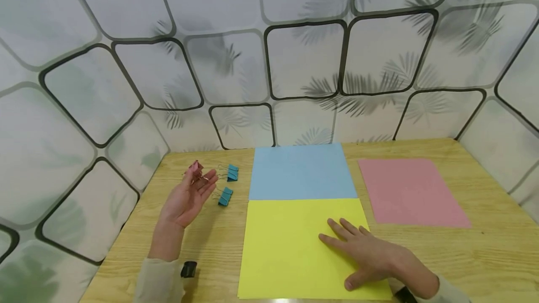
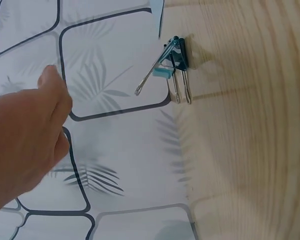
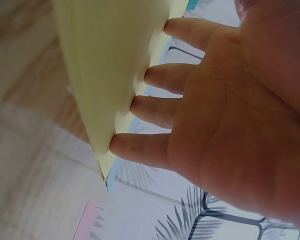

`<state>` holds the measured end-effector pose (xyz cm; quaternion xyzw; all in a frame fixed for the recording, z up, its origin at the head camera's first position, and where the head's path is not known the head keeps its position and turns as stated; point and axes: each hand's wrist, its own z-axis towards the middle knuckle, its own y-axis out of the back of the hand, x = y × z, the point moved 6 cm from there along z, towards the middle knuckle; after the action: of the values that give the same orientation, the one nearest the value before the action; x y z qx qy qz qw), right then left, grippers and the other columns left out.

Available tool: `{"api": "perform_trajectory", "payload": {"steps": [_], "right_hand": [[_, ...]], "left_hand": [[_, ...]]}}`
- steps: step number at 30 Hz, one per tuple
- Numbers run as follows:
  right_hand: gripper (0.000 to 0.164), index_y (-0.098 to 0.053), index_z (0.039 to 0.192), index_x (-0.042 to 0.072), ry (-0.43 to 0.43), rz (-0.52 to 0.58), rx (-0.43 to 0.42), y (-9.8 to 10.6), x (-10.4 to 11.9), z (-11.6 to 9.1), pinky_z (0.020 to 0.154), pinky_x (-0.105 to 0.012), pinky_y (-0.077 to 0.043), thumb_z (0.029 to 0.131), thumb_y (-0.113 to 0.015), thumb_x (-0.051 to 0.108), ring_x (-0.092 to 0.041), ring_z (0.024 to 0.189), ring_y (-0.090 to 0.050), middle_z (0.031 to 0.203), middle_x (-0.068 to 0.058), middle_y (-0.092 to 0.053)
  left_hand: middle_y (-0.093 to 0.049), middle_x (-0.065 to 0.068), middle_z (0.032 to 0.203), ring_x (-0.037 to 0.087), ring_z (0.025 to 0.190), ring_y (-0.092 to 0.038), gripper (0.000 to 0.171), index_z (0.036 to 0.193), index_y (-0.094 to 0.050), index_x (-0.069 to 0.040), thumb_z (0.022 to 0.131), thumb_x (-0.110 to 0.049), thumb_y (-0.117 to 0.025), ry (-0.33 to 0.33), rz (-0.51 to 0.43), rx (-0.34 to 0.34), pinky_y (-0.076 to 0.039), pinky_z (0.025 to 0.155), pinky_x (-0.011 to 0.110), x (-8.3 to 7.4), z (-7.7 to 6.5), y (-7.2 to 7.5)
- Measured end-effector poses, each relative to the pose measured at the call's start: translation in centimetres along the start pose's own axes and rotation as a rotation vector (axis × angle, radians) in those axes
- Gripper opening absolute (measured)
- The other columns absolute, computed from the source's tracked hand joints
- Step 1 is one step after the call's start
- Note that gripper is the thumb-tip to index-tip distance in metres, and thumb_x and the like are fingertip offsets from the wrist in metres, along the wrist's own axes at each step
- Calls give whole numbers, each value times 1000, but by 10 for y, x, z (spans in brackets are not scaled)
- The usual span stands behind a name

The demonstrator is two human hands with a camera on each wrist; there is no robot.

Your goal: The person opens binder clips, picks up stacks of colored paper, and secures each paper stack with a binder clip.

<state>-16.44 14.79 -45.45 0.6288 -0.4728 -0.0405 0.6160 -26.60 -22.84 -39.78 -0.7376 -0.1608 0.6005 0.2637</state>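
My left hand point(image 1: 187, 200) is raised at the left of the table, palm turned up, with a pink binder clip point(image 1: 195, 167) at its thumb and fingers. A silver wire handle shows against the fingers; the left wrist view hides this clip behind the hand. Just right of the fingertips lie teal binder clips point(image 1: 232, 173), and another teal clip point(image 1: 225, 197) is nearer me. With fingers spread, my right hand point(image 1: 368, 251) rests on a yellow sheet point(image 1: 286, 247). Its fingertips point(image 3: 121, 145) press on the paper in the right wrist view.
A light blue sheet point(image 1: 301, 172) adjoins the yellow sheet's far edge. To the right, a pink sheet point(image 1: 414, 191) lies flat on the wooden table point(image 1: 501, 251). Patterned fabric point(image 1: 303, 64) with leaf prints rises behind the table and at both sides.
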Motion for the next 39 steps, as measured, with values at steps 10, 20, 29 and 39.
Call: {"api": "perform_trajectory", "payload": {"steps": [10, 20, 29, 39], "right_hand": [[102, -27, 158, 14, -4, 2, -1, -1, -1, 0, 102, -78, -21, 77, -72, 58, -57, 144, -10, 161, -28, -10], [102, -28, 157, 13, 13, 5, -12, 0, 1, 0, 101, -79, -22, 77, -69, 61, -59, 143, -10, 161, -30, -11], [102, -27, 158, 15, -5, -13, -5, 0, 1, 1, 102, -78, -21, 77, -73, 56, -56, 144, -10, 162, -28, -10], [102, -27, 158, 16, -11, -8, 1, -1, 0, 1, 103, -78, -21, 77, -75, 54, -56, 145, -9, 162, -27, -10]], "left_hand": [[-50, 13, 113, 23, 109, -64, 23, 99, -53, -13, 103, -34, -45, -29, -183, -84, -43, 105, 26, -4, 3, -2], [-54, 7, 99, 22, 99, -69, 25, 102, -43, -13, 101, -35, -54, 5, -188, -143, -49, 98, 23, 1, 6, -12], [-71, 3, 93, 13, 92, -70, 11, 98, -60, -7, 102, -1, -51, -82, 83, -83, -55, 89, 26, 7, 8, -22], [-67, 2, 74, 12, 69, -69, 5, 96, -57, -2, 97, -3, -62, -293, 170, -329, -59, 76, 27, 3, 7, -18]]}}
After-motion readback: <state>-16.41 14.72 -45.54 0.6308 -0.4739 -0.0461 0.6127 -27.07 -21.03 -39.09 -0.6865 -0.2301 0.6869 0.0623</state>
